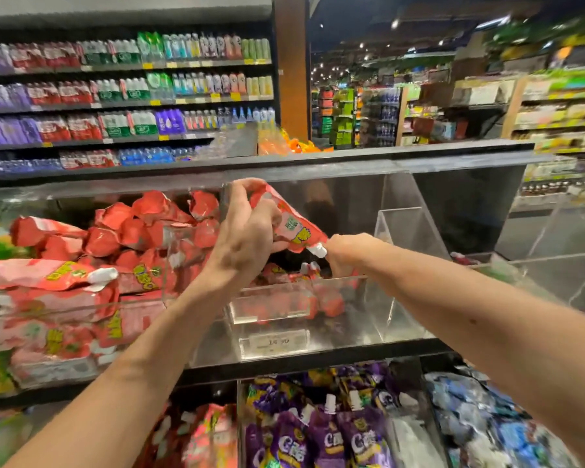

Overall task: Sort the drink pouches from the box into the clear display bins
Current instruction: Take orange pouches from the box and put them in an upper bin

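**Pouch (291, 224) held over middle bin (271, 307)**

The red pouch was gripped by the left hand (247, 238), fingers curled round its far end. The right hand (348, 255) was dipped into the bin beside the white cap (319, 249). Its fingers were hidden, so their grasp could not be told.

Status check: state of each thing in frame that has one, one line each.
Red drink pouch with white cap: held aloft, cap end lowest.
Left hand: grips the pouch.
Right hand: at the pouch's cap; grip unclear.
Middle clear acrylic bin: partly filled with red pouches.
Left clear acrylic bin: heaped full.
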